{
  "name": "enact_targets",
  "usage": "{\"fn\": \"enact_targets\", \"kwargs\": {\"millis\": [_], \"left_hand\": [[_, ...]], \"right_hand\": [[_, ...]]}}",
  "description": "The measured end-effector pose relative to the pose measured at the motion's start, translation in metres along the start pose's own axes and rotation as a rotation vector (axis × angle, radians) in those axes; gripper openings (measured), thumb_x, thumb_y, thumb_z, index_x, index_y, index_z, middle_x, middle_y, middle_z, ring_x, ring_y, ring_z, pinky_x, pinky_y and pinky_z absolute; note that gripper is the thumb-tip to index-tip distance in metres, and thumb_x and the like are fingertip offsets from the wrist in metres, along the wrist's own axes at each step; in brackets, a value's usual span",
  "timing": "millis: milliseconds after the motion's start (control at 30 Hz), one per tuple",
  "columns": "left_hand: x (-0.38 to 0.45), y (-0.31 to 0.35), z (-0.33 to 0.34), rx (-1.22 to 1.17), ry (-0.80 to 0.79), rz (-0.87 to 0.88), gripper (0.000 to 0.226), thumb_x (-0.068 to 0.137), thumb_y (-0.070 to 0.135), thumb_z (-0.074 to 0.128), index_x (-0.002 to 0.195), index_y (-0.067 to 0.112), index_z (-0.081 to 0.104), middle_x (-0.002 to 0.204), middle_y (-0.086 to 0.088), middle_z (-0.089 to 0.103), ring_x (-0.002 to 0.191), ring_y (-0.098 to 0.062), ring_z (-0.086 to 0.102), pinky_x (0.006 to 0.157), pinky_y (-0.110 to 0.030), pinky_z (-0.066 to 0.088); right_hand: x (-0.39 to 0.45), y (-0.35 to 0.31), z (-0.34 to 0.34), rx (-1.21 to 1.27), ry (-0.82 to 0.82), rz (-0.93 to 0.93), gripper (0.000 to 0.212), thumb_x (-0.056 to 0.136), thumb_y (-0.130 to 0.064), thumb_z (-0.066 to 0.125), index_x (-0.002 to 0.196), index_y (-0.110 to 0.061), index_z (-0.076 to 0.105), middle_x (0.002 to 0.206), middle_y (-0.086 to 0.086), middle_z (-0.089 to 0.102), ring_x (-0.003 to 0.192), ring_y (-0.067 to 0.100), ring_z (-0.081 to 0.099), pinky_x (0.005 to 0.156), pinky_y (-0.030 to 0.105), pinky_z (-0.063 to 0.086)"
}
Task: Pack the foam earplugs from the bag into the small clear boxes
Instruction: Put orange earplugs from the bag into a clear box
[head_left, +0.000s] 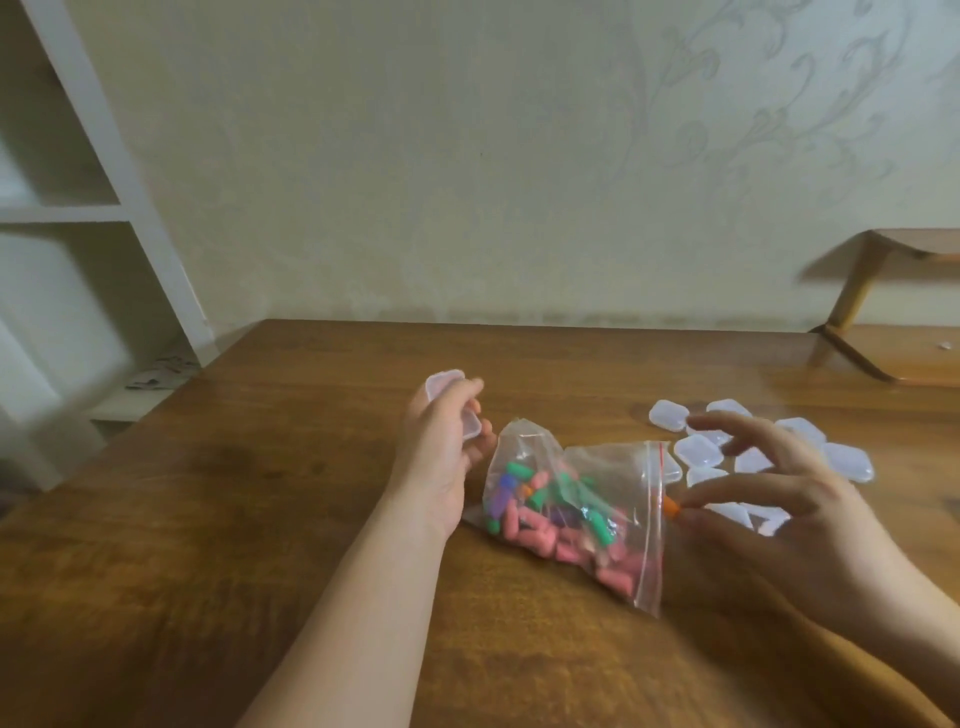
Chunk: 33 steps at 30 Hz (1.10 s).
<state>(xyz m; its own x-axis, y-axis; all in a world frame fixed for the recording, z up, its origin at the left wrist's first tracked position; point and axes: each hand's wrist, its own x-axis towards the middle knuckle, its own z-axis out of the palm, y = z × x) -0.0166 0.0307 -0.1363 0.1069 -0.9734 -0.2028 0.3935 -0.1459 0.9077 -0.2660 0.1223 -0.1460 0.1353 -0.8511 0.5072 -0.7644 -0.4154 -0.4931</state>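
Note:
A clear zip bag (576, 514) full of pink, green and purple foam earplugs lies on the wooden table (234, 519) between my hands, its red-striped mouth facing right. My left hand (441, 441) holds a small clear box (452, 405) with its lid swung open, just left of the bag. My right hand (789, 514) pinches one orange earplug (671, 506) between thumb and forefinger right at the bag's mouth. Several shut clear boxes (698, 449) lie scattered behind and under my right hand.
A white shelf unit (78, 208) stands to the left of the table. A low wooden rack (893, 348) sits at the table's far right corner against the patterned wall.

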Motion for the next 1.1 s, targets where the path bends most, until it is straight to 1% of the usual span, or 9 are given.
{"fn": "enact_targets", "kwargs": {"millis": [100, 167, 300, 400, 600, 767, 867, 1000, 1100], "left_hand": [[-0.017, 0.012, 0.008, -0.136, -0.035, 0.112, 0.012, 0.091, 0.028, 0.063, 0.098, 0.019, 0.064, 0.086, -0.004, 0.056, 0.078, -0.018, 0.056, 0.081, -0.037, 0.051], [-0.032, 0.015, 0.014, -0.214, -0.125, 0.162, 0.025, 0.080, 0.034, 0.065, 0.096, 0.015, 0.064, 0.078, -0.003, 0.056, 0.070, -0.016, 0.056, 0.079, -0.037, 0.050], [-0.056, 0.013, 0.021, -0.319, -0.350, 0.019, 0.058, 0.079, 0.049, 0.057, 0.121, 0.011, 0.062, 0.082, -0.004, 0.057, 0.073, -0.017, 0.055, 0.072, -0.034, 0.050], [-0.065, 0.004, 0.026, -0.187, -0.474, -0.104, 0.063, 0.087, 0.063, 0.048, 0.127, 0.017, 0.063, 0.090, -0.003, 0.065, 0.083, -0.016, 0.064, 0.075, -0.033, 0.052], [-0.074, -0.006, 0.032, -0.190, -0.632, -0.089, 0.072, 0.091, 0.067, 0.041, 0.135, 0.011, 0.052, 0.092, -0.006, 0.065, 0.085, -0.016, 0.066, 0.076, -0.029, 0.053], [-0.071, -0.009, 0.031, -0.172, -0.632, -0.060, 0.074, 0.085, 0.069, 0.046, 0.134, 0.014, 0.056, 0.105, -0.014, 0.056, 0.098, -0.025, 0.056, 0.086, -0.035, 0.049], [-0.069, -0.010, 0.030, -0.167, -0.640, -0.069, 0.072, 0.085, 0.070, 0.047, 0.131, 0.016, 0.058, 0.102, -0.013, 0.060, 0.093, -0.022, 0.061, 0.080, -0.032, 0.053], [-0.063, -0.011, 0.028, -0.177, -0.593, -0.077, 0.073, 0.084, 0.070, 0.050, 0.132, 0.015, 0.057, 0.092, -0.009, 0.061, 0.082, -0.018, 0.064, 0.072, -0.031, 0.053], [-0.057, -0.004, 0.024, -0.192, -0.507, -0.085, 0.067, 0.080, 0.064, 0.061, 0.128, 0.016, 0.061, 0.090, -0.005, 0.061, 0.078, -0.017, 0.061, 0.066, -0.030, 0.053]], "right_hand": [[0.001, -0.003, -0.016, -0.012, 0.051, 0.042, 0.010, 0.065, -0.044, 0.071, 0.074, -0.051, 0.071, 0.126, -0.032, 0.050, 0.107, 0.003, 0.051, 0.067, 0.020, 0.045], [0.007, -0.010, -0.022, -0.009, 0.052, 0.028, 0.004, 0.067, -0.045, 0.070, 0.069, -0.048, 0.071, 0.121, -0.034, 0.053, 0.106, 0.002, 0.053, 0.069, 0.024, 0.045], [0.014, -0.033, -0.025, 0.032, 0.133, -0.001, 0.001, 0.069, -0.047, 0.068, 0.070, -0.047, 0.069, 0.114, -0.033, 0.057, 0.100, 0.003, 0.056, 0.067, 0.021, 0.046], [0.016, -0.057, -0.014, 0.055, 0.228, -0.068, 0.004, 0.074, -0.042, 0.074, 0.074, -0.044, 0.070, 0.113, -0.027, 0.060, 0.100, 0.007, 0.056, 0.073, 0.017, 0.043], [0.028, -0.077, 0.018, -0.026, 0.301, -0.160, 0.006, 0.075, -0.033, 0.076, 0.079, -0.030, 0.077, 0.110, -0.015, 0.062, 0.100, 0.014, 0.053, 0.084, 0.013, 0.038], [0.029, -0.073, 0.024, -0.107, 0.234, -0.110, 0.010, 0.071, -0.027, 0.085, 0.075, -0.032, 0.077, 0.113, -0.013, 0.063, 0.100, 0.017, 0.054, 0.074, 0.025, 0.041], [0.029, -0.072, 0.025, -0.127, 0.188, -0.096, 0.008, 0.074, -0.030, 0.082, 0.077, -0.036, 0.076, 0.117, -0.013, 0.062, 0.104, 0.017, 0.053, 0.073, 0.027, 0.042], [0.027, -0.069, 0.018, -0.020, 0.183, -0.063, 0.009, 0.080, -0.046, 0.067, 0.080, -0.039, 0.073, 0.116, -0.018, 0.059, 0.106, 0.010, 0.051, 0.084, 0.010, 0.036], [0.025, -0.065, 0.003, 0.040, 0.263, -0.024, 0.008, 0.084, -0.042, 0.068, 0.081, -0.035, 0.071, 0.113, -0.014, 0.060, 0.104, 0.012, 0.053, 0.082, 0.023, 0.042]]}}
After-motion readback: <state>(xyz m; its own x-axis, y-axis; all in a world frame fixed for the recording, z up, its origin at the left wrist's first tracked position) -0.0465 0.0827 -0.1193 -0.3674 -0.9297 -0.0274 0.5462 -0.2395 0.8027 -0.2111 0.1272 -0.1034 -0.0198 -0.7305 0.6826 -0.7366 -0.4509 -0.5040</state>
